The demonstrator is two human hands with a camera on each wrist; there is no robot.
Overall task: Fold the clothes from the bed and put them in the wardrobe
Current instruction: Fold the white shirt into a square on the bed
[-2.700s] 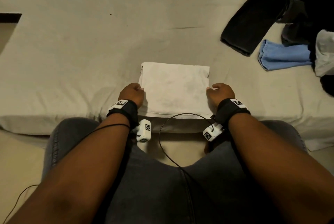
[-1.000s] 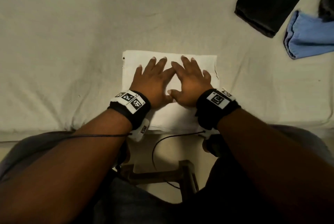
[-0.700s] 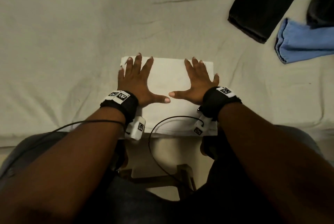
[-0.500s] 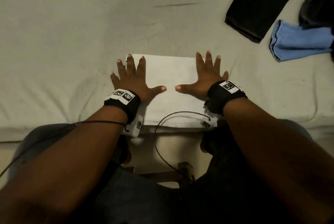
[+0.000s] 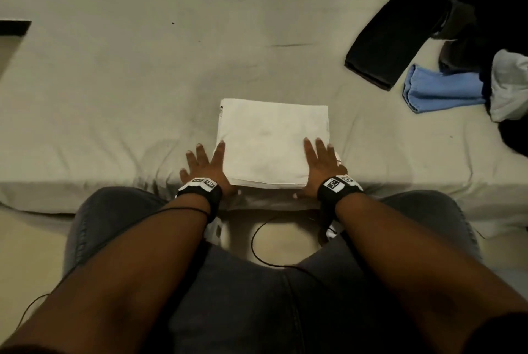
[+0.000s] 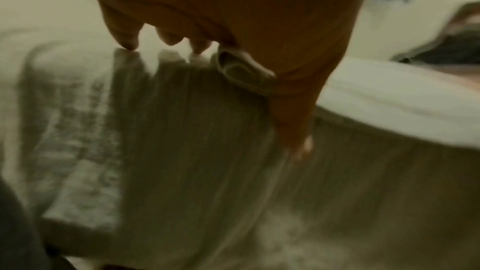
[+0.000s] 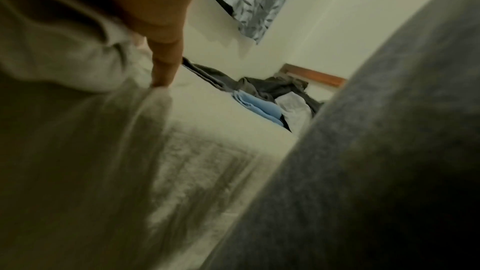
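A folded white garment (image 5: 271,142) lies as a flat rectangle on the bed (image 5: 114,82), close to its near edge. My left hand (image 5: 204,166) lies flat at the garment's near left corner with its fingers straight, mostly on the sheet, the index finger along the cloth's edge. My right hand (image 5: 321,166) presses flat on the near right corner. Both thumbs reach inward along the near edge. In the left wrist view the left hand (image 6: 233,17) touches the sheet with its fingertips, and a bunched corner of the white garment (image 6: 241,67) shows under the palm.
Unfolded clothes lie at the bed's far right: a black garment (image 5: 391,36), a blue garment (image 5: 440,93), a pale garment (image 5: 508,88) and a dark pile (image 5: 485,11). My knees in grey jeans (image 5: 120,219) press against the bed's near edge.
Both hands slid from the middle of the white garment outward and back to its near corners. The head view pulled back, so more of the bed shows.
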